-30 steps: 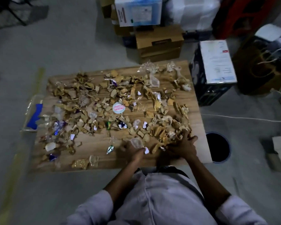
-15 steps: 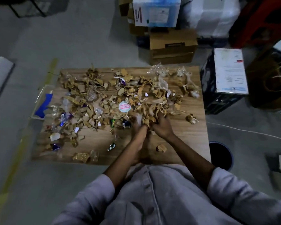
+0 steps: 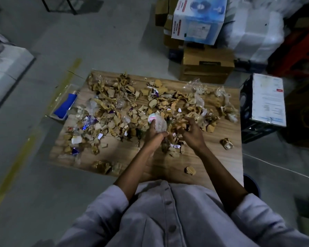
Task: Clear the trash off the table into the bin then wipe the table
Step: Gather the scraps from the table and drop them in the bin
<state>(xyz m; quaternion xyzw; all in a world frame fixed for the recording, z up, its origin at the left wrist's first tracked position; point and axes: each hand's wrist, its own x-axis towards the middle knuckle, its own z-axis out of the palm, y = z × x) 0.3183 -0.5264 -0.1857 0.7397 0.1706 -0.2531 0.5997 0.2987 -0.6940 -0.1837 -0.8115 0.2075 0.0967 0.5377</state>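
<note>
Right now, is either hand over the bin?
No: the left hand and right hand both grip scraps above the table, while the bin stands on the floor by its near right corner.

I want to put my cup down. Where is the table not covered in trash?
Bare wood lies at the near right of the table, between the right hand, a lone scrap and the right edge. A thinner strip runs left of the left hand. The far half is crowded with trash.
</note>
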